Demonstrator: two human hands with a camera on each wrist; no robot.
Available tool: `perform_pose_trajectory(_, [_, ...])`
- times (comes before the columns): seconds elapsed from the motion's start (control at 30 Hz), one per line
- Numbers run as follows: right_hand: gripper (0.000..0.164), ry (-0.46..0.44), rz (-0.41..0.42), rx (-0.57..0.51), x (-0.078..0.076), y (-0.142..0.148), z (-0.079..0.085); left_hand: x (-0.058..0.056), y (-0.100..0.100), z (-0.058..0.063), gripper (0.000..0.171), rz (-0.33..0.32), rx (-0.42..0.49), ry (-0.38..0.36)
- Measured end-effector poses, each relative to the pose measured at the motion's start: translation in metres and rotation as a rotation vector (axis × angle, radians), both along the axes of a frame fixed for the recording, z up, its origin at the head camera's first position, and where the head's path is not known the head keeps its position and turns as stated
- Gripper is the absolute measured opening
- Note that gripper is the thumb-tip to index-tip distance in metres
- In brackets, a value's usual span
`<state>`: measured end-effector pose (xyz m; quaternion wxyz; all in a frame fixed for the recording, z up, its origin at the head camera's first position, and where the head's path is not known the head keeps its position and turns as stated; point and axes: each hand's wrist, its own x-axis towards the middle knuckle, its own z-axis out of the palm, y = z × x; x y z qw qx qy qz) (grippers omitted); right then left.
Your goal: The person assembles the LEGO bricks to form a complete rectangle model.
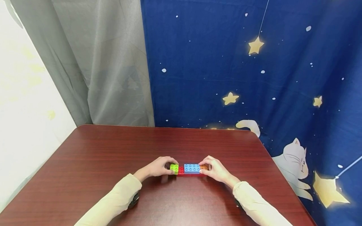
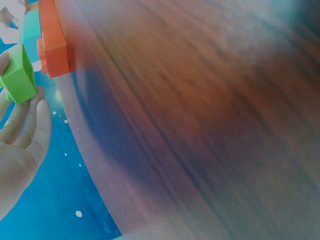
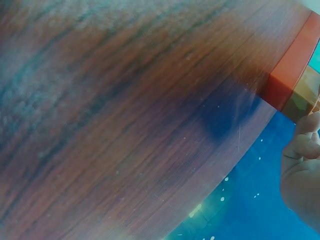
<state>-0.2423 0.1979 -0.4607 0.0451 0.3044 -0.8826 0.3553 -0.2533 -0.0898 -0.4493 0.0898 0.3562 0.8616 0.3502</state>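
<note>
My left hand pinches a lime green toy brick between thumb and fingers, at the left end of a long red brick. In the left wrist view the green brick is tilted, its hollow underside partly showing, and stands off the red brick's end. A blue brick sits on the red one, with bare red studs to its left. To its right is an orange-brown brick, pinched by my right hand. The right wrist view shows this brown brick against the red brick.
A dark red wood-grain table lies under the bricks. Behind it hang a grey curtain and a blue curtain with stars and a cat. A pale surface stands at the left.
</note>
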Motion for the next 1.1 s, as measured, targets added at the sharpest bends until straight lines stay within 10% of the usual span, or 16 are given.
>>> perform_pose_trajectory(1.1, [0.023, -0.015, -0.003, -0.011, -0.002, 0.001, -0.003, 0.000, 0.024, -0.008, 0.033, 0.056, 0.007, 0.069])
